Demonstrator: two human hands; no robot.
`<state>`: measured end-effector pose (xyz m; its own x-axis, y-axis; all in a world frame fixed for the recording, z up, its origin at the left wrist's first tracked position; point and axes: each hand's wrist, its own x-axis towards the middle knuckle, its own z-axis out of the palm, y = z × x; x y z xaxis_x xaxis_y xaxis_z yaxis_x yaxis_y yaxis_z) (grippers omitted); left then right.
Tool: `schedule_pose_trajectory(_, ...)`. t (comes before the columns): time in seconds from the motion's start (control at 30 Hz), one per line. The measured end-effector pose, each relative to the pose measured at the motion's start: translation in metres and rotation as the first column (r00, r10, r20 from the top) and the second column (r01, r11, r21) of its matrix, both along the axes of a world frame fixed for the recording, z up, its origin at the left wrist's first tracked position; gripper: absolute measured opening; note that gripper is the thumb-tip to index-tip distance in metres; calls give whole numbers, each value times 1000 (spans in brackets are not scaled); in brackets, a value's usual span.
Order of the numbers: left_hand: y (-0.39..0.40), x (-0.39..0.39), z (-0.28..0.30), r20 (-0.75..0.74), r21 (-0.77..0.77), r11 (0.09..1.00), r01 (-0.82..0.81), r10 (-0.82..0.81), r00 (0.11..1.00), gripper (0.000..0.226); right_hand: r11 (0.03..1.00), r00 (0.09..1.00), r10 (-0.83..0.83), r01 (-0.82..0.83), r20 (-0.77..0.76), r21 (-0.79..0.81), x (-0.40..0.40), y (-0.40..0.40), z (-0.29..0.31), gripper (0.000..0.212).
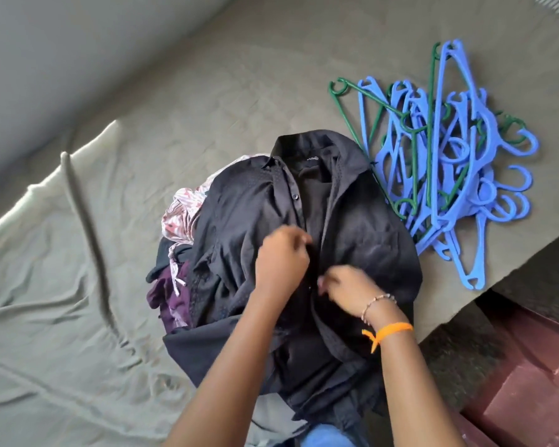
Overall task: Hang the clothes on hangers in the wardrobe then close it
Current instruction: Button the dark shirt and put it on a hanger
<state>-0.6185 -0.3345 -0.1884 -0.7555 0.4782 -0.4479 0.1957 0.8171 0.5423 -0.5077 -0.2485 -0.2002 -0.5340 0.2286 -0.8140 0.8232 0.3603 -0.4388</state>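
Black shirt (304, 227) spread atop the clothes pile (181, 221) at frame centre on the bed (78, 285), left hand (281, 256) and right hand (346, 285) both pinching its placket, probably unbuttoning. Hangers (446, 156) heaped upper right, within reach.

Single head-worn wide-angle view, looking steeply down and forward, close over the bed sheet (78, 285); both forearms enter from the bottom edge.

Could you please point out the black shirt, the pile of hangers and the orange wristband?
black shirt (362, 227): head view, right chest panel.
pile of hangers (446, 162): head view, middle of the heap.
orange wristband (394, 329): head view, band on the wrist.
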Motion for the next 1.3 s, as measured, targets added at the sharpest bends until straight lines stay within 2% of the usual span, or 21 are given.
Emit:
schedule_pose_trajectory(0.07, 13, -27, 0, -52, 70, 991, -116, 120, 991, 26, 949, 945, -208, 258, -252, 182, -26, 17, 4, 16)
schedule_pose_trajectory(0.17, 28, -70, -16, -81, 69, 958, -279, 284, 955, 27, 918, 838, -289, 380, -463, 114, -72, 25, 0, 14)
schedule_pose_trajectory(0.23, 38, -92, -30, -79, -25, 957, -289, 287, 955, 38, 936, 830, -300, 352, -469, 25, -94, 21, -15, 26)
schedule_pose_trajectory(0.33, 52, -117, -50, -15, -118, 976, -181, 180, 984, 55, 942, 843, -310, 334, -439, -23, -111, 17, -34, 35)
schedule_pose_trajectory(0.43, 65, -135, -59, -47, -155, 986, -60, 53, 997, 34, 913, 759, -367, 404, -538, -53, -114, 20, -31, 34)
schedule_pose_trajectory(0.53, 91, -144, -38, -216, -17, 991, -132, 125, 968, 25, 831, 577, -473, 544, -666, -119, -102, 20, -20, 37)
schedule_pose_trajectory(0.6, 116, -136, -14, -373, 199, 972, -125, 193, 908, 23, 746, 455, -533, 651, -713, -141, -94, 21, -15, 37)
schedule_pose_trajectory(0.67, 134, -119, -3, -342, 393, 919, 32, 114, 933, 35, 671, 420, -570, 734, -706, -105, -89, 26, -17, 38)
schedule_pose_trajectory(0.7, 135, -110, -9, -291, 370, 916, 155, -45, 956, 47, 651, 451, -584, 757, -675, -59, -87, 30, -21, 40)
schedule_pose_trajectory(0.73, 132, -101, -19, -208, 232, 927, 296, -250, 946, 57, 644, 500, -594, 765, -630, 0, -83, 33, -25, 43)
schedule_pose_trajectory(0.77, 124, -93, -33, -80, 8, 899, 437, -435, 897, 63, 635, 550, -597, 769, -584, 75, -77, 35, -28, 44)
schedule_pose_trajectory(0.8, 112, -87, -44, 55, -200, 816, 542, -543, 838, 63, 613, 574, -607, 778, -549, 136, -70, 37, -33, 43)
schedule_pose_trajectory(0.83, 101, -81, -51, 119, -313, 754, 577, -572, 812, 59, 563, 561, -635, 807, -531, 178, -64, 41, -37, 40)
schedule_pose_trajectory(0.87, 91, -73, -54, 96, -345, 755, 557, -562, 821, 55, 513, 532, -684, 837, -499, 190, -58, 45, -43, 36)
schedule_pose_trajectory(0.93, 73, -52, -48, -88, -262, 843, 470, -506, 858, 45, 446, 473, -807, 881, -353, 159, -53, 52, -49, 26)
schedule_pose_trajectory(1.0, 58, -25, -40, -301, -104, 894, 435, -445, 843, 32, 440, 440, -856, 896, -271, 64, -57, 58, -50, 7)
schedule_pose_trajectory(1.07, 43, 4, -37, -387, -48, 900, 433, -416, 823, 31, 436, 411, -866, 900, -284, -27, -64, 70, -49, 37)
schedule_pose_trajectory(1.1, 37, 18, -35, -364, -76, 901, 428, -424, 829, 36, 443, 403, -864, 893, -302, -75, -69, 78, -48, 37)
schedule_pose_trajectory(1.17, 30, 38, -32, -273, -170, 880, 443, -474, 837, 45, 425, 381, -892, 891, -245, -162, -80, 98, -54, 20)
schedule_pose_trajectory(1.23, 28, 48, -33, -217, -257, 843, 472, -527, 822, 40, 344, 324, -938, 907, -118, -241, -88, 117, -67, 64)
schedule_pose_trajectory(1.3, 31, 47, -34, -207, -212, 870, 446, -486, 849, 27, 329, 299, -939, 925, -168, -191, -96, 126, -52, 52)
